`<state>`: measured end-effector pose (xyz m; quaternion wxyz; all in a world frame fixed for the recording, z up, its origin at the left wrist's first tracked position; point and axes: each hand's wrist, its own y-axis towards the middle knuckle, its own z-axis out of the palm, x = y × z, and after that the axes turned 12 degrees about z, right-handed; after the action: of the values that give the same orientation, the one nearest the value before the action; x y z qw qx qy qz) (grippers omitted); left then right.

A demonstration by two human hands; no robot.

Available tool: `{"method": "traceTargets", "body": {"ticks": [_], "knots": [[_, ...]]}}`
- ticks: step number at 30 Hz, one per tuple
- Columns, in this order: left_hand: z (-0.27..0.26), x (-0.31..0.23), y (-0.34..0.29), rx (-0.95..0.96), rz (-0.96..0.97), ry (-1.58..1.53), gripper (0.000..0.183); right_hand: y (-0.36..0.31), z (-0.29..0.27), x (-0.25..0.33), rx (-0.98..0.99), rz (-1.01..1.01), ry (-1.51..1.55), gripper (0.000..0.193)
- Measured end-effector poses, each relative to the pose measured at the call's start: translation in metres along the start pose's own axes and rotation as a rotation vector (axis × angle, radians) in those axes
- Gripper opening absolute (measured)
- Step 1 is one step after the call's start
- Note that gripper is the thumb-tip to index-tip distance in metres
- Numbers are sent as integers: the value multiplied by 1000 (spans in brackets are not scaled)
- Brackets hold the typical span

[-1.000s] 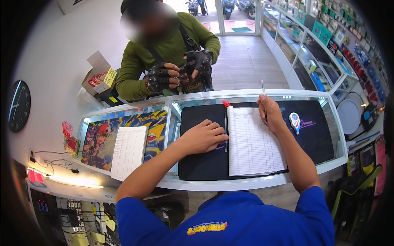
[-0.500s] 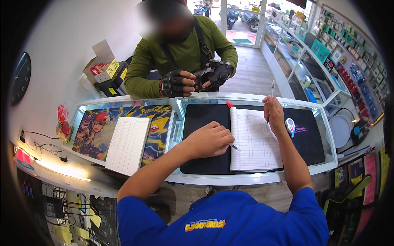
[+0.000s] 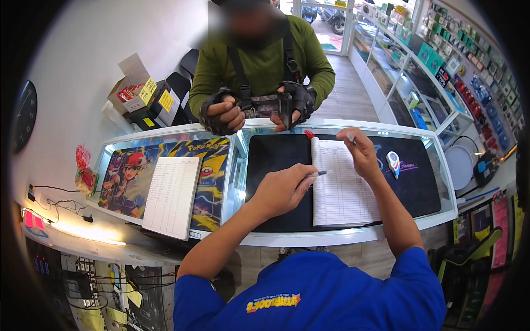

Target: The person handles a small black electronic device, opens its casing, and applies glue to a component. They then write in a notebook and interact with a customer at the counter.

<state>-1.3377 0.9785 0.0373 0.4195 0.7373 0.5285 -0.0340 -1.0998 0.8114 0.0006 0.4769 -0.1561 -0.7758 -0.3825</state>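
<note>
My left hand (image 3: 284,187) is closed, with a small dark-and-clear piece, apparently a pen cap (image 3: 319,173), pinched at the fingertips over the left side of the ruled notebook (image 3: 345,193). Above the notebook's upper right corner, my right hand (image 3: 361,151) is closed on a pen (image 3: 350,138), whose clear end sticks up past the fingers; the rest is hidden. The notebook lies open on a black mat (image 3: 276,160) on the glass counter. Beside my right hand rests a small white-and-blue rounded device (image 3: 393,164). To the left lies a second ruled notebook (image 3: 172,190).
Across the counter (image 3: 331,238) stands a person in a green top (image 3: 265,71) and black fingerless gloves, a dark flat object (image 3: 285,110) in one hand. An open carton (image 3: 130,91) is at the far left. Glass display cases (image 3: 397,77) line the right.
My left hand has moved up slightly and the piece in it now points right. My right hand has tilted the pen leftward. The other person has shifted right, hands now apart.
</note>
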Motion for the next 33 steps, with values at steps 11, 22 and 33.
{"method": "traceTargets", "body": {"ticks": [11, 22, 33], "knots": [[39, 0, 43, -68, -201, -318, 25, -12, 5, 35, 325, 60, 34, 44], [56, 16, 34, -151, 12, -196, 44, -5, -1, 28, 144, 149, 544, 52], [58, 29, 24, -54, 191, -197, 21, -2, -34, 21, 38, 240, 620, 46]]}}
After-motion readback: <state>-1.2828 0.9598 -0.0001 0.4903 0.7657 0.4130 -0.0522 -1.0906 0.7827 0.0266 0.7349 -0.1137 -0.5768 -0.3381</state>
